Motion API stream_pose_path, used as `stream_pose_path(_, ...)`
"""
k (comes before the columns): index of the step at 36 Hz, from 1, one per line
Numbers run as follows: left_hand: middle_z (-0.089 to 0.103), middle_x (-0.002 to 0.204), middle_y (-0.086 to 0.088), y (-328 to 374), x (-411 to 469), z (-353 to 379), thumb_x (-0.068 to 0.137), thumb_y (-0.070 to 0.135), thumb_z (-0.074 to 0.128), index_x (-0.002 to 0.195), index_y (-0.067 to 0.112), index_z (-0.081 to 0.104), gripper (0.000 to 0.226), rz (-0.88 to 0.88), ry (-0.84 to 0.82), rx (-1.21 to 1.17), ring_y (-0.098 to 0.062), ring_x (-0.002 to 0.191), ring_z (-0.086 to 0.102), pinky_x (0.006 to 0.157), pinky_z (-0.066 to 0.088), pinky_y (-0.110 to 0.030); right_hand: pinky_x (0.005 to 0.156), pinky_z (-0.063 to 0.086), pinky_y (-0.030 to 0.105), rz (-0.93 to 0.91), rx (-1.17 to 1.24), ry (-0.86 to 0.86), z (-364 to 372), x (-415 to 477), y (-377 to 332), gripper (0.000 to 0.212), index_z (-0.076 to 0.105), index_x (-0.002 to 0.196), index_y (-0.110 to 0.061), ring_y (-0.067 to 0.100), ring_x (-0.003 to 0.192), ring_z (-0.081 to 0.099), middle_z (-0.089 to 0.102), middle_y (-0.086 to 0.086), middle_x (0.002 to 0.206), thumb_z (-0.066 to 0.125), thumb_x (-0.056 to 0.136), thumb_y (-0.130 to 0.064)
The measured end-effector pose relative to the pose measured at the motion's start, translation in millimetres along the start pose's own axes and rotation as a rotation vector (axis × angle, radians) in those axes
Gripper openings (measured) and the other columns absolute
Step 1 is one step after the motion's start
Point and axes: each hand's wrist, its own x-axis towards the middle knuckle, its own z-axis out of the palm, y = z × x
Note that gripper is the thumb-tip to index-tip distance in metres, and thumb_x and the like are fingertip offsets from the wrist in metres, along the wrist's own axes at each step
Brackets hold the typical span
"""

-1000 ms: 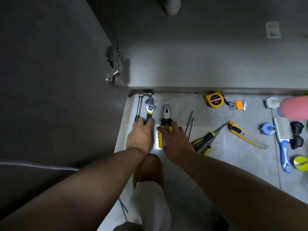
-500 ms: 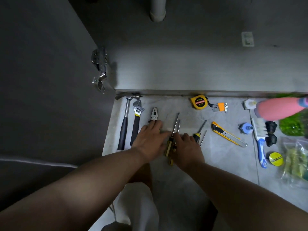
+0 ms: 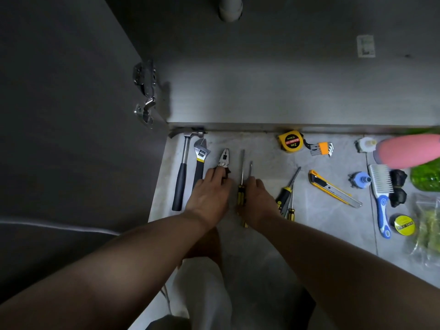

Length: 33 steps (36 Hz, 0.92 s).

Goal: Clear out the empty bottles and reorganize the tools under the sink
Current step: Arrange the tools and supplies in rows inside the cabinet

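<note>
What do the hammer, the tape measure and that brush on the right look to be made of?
Hammer: shiny bare metal head and shaft, seemingly steel, with a matte black grip, probably rubber. Tape measure: glossy yellow case with a black label, likely plastic. Brush: white bristles on a smooth blue and white handle, apparently moulded plastic. The dim light leaves all finishes uncertain.

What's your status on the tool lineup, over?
Left hand resting on the black-handled pliers. Right hand on two yellow-and-black screwdrivers, grip unclear. Steel hammer and adjustable wrench lie lined up at left. Nothing blocking.
</note>
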Motion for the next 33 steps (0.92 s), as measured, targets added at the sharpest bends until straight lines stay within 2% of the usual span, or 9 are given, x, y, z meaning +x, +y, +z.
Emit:
stream_pose_path(4,0.036,0.132,-0.007,-1,1,-1,0.086,0.022,0.062,0.124,0.017,0.053,0.039,-0.04,-0.011,-0.004,-0.027,0.122,0.039,0.09,0.048,-0.04,0.076,0.038,0.034,-0.031,-0.015,0.022,-5,10,-3,0.051,0.042,0.127,-0.011,0.039,0.108,0.058,0.044,0.013,0.126,0.069,0.084,-0.013)
stream_pose_path(10,0.035,0.131,-0.006,-3,1,-5,0.085,0.028,0.065,0.128,0.018,0.052,0.046,-0.07,-0.024,-0.015,-0.026,0.121,0.038,0.091,0.048,-0.038,0.081,0.048,0.041,-0.031,0.022,0.022,-7,11,-2,0.055,0.043,0.128,-0.011,0.039,0.106,0.059,0.043,0.012,0.125,0.072,0.082,-0.016)
stream_pose_path(14,0.037,0.129,-0.005,-1,-1,-4,0.084,0.025,0.063,0.125,0.02,0.054,0.043,-0.075,-0.003,0.038,-0.025,0.119,0.039,0.088,0.044,-0.035,0.083,0.051,0.041,-0.04,0.05,0.024,-7,7,4,0.055,0.044,0.129,-0.012,0.037,0.106,0.058,0.042,0.011,0.127,0.073,0.083,-0.017)
stream_pose_path(17,0.041,0.126,-0.004,0,0,-3,0.081,0.022,0.063,0.133,0.023,0.048,0.055,-0.011,0.034,0.066,-0.026,0.116,0.043,0.087,0.041,-0.035,0.083,0.053,0.042,-0.025,0.066,0.028,-7,4,8,0.049,0.045,0.129,-0.009,0.037,0.104,0.059,0.041,0.012,0.126,0.069,0.087,-0.016)
stream_pose_path(20,0.046,0.127,-0.003,0,2,0,0.084,0.032,0.062,0.146,0.028,0.038,0.067,0.123,-0.008,0.079,-0.026,0.118,0.043,0.093,0.039,-0.037,0.086,0.054,0.046,-0.007,0.061,0.014,-7,3,11,0.049,0.044,0.132,-0.008,0.037,0.104,0.06,0.04,0.014,0.128,0.065,0.088,-0.012)
stream_pose_path(24,0.055,0.127,0.001,6,2,4,0.088,0.056,0.049,0.14,0.027,0.048,0.059,0.132,-0.049,0.04,-0.026,0.124,0.039,0.1,0.033,-0.039,0.081,0.053,0.043,-0.004,0.037,0.025,-9,6,10,0.036,0.049,0.122,-0.006,0.037,0.099,0.06,0.042,0.014,0.123,0.063,0.09,-0.014)
stream_pose_path(26,0.056,0.126,0.002,9,4,6,0.088,0.055,0.049,0.136,0.025,0.051,0.056,0.146,-0.059,0.06,-0.026,0.125,0.038,0.101,0.031,-0.039,0.077,0.05,0.038,-0.017,0.015,0.062,-10,8,9,0.03,0.051,0.118,-0.006,0.037,0.098,0.059,0.043,0.014,0.12,0.061,0.092,-0.016)
stream_pose_path(28,0.057,0.126,0.001,10,5,6,0.089,0.049,0.053,0.133,0.023,0.052,0.051,0.144,-0.059,0.07,-0.026,0.125,0.038,0.101,0.03,-0.038,0.079,0.051,0.039,-0.029,0.007,0.103,-10,9,9,0.026,0.051,0.116,-0.007,0.037,0.099,0.058,0.044,0.014,0.118,0.059,0.094,-0.02)
stream_pose_path(33,0.058,0.125,0.0,11,4,5,0.089,0.045,0.055,0.133,0.022,0.052,0.049,0.115,-0.043,0.043,-0.026,0.124,0.039,0.099,0.029,-0.037,0.081,0.052,0.041,-0.028,0.005,0.138,-13,9,13,0.032,0.049,0.117,-0.01,0.036,0.1,0.057,0.044,0.013,0.119,0.063,0.091,-0.022)
